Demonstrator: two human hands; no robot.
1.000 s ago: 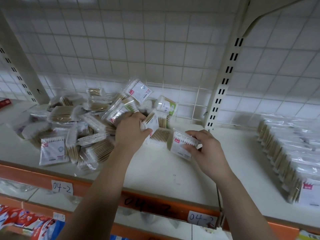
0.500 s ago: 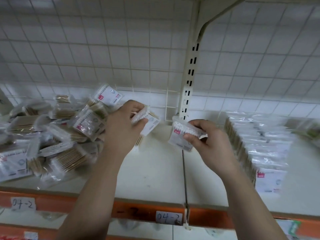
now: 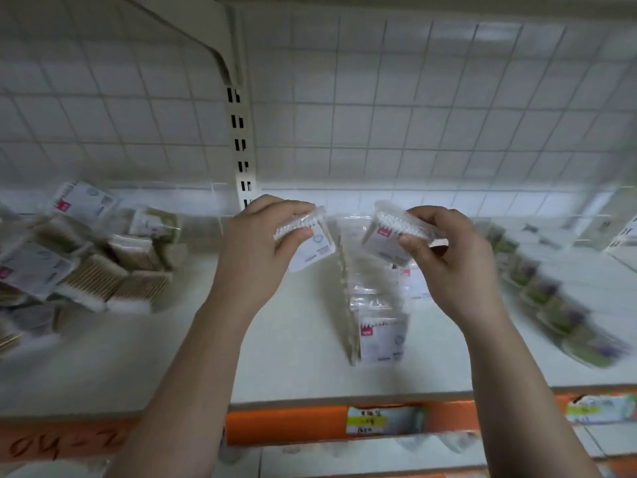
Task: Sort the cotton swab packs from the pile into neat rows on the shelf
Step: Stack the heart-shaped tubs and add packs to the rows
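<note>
Shelf (image 3: 293, 367) white, orange front rail (image 3: 286, 426), wire grid (image 3: 413, 115) behind. Both hands raised above it, well apart from each other, each closed on 1 pack. Left hand (image 3: 258, 246) curls round a cotton swab pack (image 3: 312, 251), white tips up between thumb and fingers, label card hanging below. Right hand (image 3: 448, 260) pinches a second pack (image 3: 389, 232) at its top edge, red mark on the label toward the camera. Both packs clear of the shelf surface. Below and between the hands: 1 row of packs (image 3: 375, 326) standing on edge, running from the grid toward the rail. Loose pile (image 3: 89, 270) at far left on the same shelf, packs at all angles, wooden sticks showing. Far right, blurred: another row, green-labelled packs (image 3: 551, 298). Slotted upright (image 3: 241, 143) behind the left hand. Price tag (image 3: 372, 420) on the rail below the middle row.
</note>
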